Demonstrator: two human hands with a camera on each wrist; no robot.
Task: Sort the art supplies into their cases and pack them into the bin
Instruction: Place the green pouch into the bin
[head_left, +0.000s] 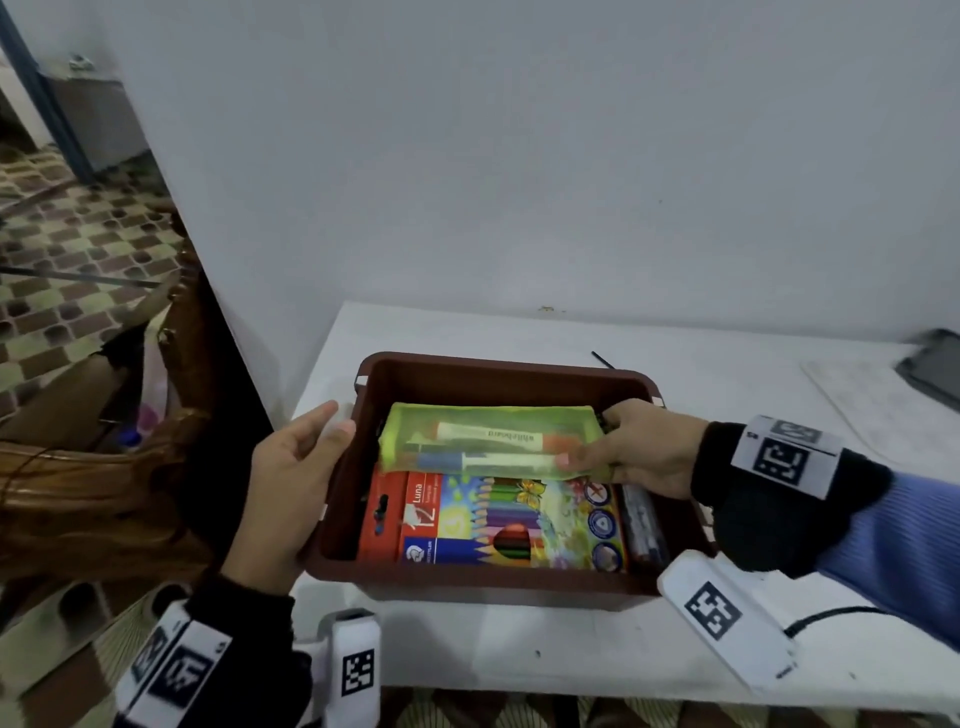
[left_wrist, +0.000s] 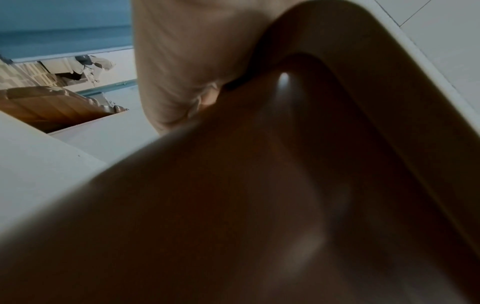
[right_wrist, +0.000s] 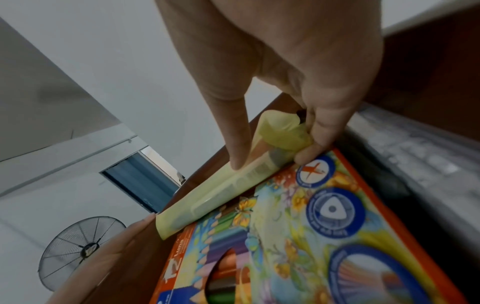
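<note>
A brown plastic bin stands on the white table. Inside lies an orange box of coloured pencils, a dark case at its right, and a yellow-green mesh pouch holding whiteboard markers. My right hand pinches the pouch's right end, thumb on top, and holds it partly over the pencil box; the pouch shows close in the right wrist view. My left hand holds the bin's left wall, thumb on the rim. The left wrist view shows only the bin's dark side.
The bin sits near the table's left front edge. A grey tray lies at the far right, beside a flat white sheet. A black cable runs at the front right. A wooden chair stands left of the table.
</note>
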